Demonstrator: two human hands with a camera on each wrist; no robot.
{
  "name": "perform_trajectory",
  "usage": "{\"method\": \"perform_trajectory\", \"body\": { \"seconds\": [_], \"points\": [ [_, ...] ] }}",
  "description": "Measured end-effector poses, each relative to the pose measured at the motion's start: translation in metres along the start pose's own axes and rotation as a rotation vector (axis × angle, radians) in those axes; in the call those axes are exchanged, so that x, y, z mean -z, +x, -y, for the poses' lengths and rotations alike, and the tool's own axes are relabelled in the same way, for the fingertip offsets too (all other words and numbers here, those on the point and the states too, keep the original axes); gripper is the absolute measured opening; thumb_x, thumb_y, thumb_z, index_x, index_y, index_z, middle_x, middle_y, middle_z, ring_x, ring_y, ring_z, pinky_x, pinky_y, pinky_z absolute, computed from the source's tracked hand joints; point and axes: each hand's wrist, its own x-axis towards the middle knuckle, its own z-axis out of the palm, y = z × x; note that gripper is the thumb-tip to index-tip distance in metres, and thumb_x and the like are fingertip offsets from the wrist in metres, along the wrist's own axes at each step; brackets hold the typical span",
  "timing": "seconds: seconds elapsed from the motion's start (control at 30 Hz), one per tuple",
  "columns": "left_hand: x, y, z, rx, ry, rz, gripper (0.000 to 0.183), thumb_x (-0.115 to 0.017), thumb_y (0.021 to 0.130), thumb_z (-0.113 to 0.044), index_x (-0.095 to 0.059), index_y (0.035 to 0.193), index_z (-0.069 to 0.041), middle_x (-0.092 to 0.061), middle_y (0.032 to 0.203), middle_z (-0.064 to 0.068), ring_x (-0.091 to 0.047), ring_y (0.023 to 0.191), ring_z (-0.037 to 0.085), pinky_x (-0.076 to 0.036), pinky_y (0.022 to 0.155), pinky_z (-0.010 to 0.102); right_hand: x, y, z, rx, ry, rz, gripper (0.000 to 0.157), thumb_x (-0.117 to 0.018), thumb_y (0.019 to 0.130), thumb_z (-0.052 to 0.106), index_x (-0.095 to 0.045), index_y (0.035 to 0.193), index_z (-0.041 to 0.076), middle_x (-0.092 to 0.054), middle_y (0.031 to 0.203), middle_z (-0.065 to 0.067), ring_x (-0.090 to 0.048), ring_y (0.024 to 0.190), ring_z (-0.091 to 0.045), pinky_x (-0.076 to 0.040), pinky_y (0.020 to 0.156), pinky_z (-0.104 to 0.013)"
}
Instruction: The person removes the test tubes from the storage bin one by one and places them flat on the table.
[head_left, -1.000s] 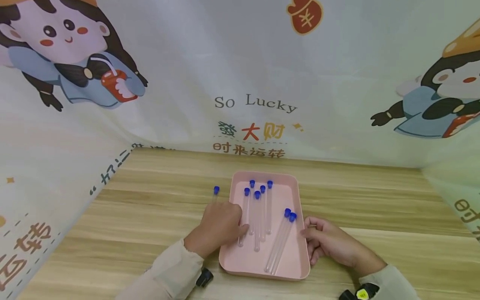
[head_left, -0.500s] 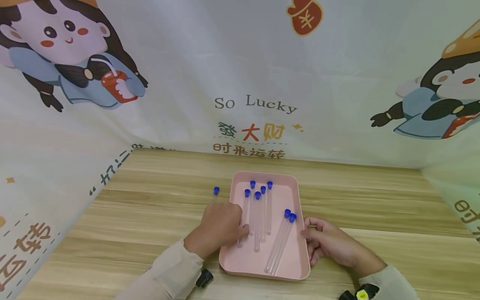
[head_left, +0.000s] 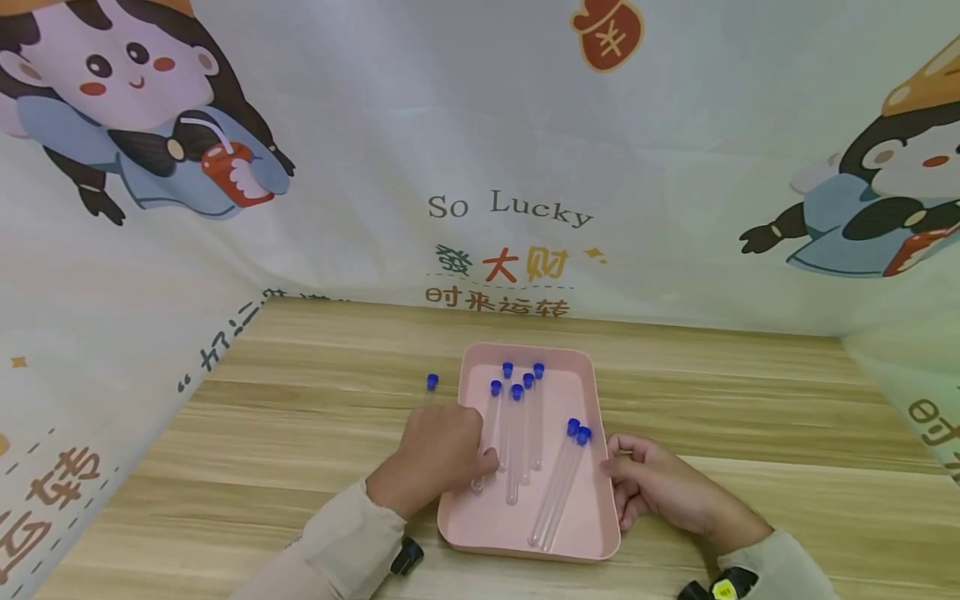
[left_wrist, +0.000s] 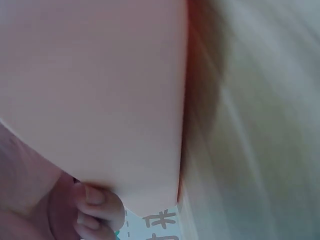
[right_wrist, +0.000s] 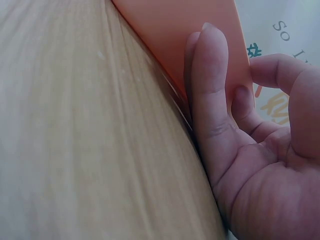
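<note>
A pink tray [head_left: 495, 529] lies on the table, holding several clear test tubes with blue caps. A loose bunch of tubes [head_left: 513, 450] occupies its left and middle, and two more tubes [head_left: 558, 487] lie slanted side by side at the right. My left hand [head_left: 442, 446] holds the left wall, thumb over the rim beside the leftmost tube; its curled fingertips [left_wrist: 95, 200] show against the outer wall. My right hand [head_left: 652, 479] grips the right wall, with fingers on the outside and the thumb at the rim. Another blue-capped tube [head_left: 432, 382] shows left of the tray, mostly hidden behind my left hand.
Light wood-grain tabletop [head_left: 337, 358] surrounds the tray. A printed cloth [head_left: 675, 167] with cartoon figures and lettering rises at the back and both sides. Black wrist devices [head_left: 406, 557] sit at both cuffs.
Caps of the left bunch have shifted slightly right, and the leftmost tube's lower end slightly left, so that tube slants more. Both hands keep their hold on the tray.
</note>
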Motion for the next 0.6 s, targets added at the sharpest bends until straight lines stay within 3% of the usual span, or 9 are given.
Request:
{"method": "perform_trajectory", "body": {
  "seconds": [0.6],
  "points": [
    [0.0055,0.0003,0.0034,0.035,-0.030,0.013,0.051,-0.071,0.083,-0.038,-0.040,0.048,-0.019,-0.031,0.045,-0.008,-0.037,0.046,0.010,-0.025,0.043,0.027,-0.0004,0.0012,-0.0015,0.008,-0.011,-0.005,0.006,-0.051,0.101,0.014,-0.047,0.098,0.010,-0.062,0.074,0.000,-0.064,0.059,-0.011,-0.056,0.054,-0.028]
  ]
}}
